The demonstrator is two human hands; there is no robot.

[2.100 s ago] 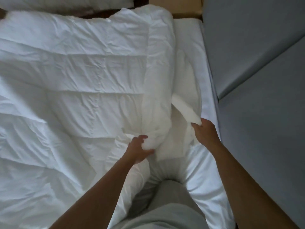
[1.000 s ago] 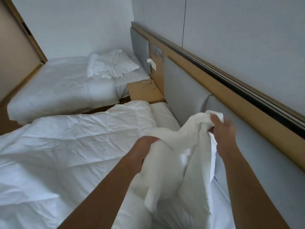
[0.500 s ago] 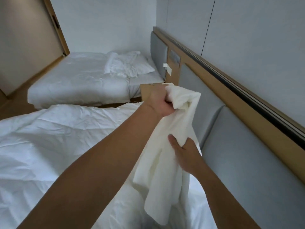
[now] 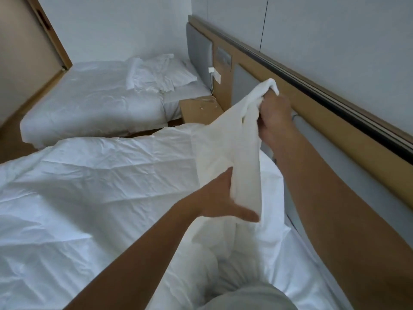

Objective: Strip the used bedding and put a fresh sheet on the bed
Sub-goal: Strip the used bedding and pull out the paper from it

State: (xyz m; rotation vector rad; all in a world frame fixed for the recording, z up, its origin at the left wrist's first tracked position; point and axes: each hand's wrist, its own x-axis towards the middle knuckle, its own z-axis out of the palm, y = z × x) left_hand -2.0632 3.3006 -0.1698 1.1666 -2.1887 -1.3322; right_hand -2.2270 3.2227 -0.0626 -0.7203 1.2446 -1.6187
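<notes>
I hold a white cloth cover up over the near bed. My right hand grips its bunched top end beside the headboard. Lower down, my left hand holds the hanging part, fingers hidden behind the fabric and thumb pointing right. The cloth's lower end runs down into the bedding in front of me. A crumpled white duvet covers most of the near bed. A strip of white sheet shows along the headboard side. My knee in grey trousers rests on the bed.
A grey padded headboard with a wooden rail runs along the right wall. A wooden nightstand with a cable stands between the beds. The far bed carries a pillow and crumpled linen. A door is at far left.
The hands have swapped heights: my right hand has gone up to grip the cloth's top end, and my left hand has dropped to the hanging part. The cloth has moved right, toward the headboard.
</notes>
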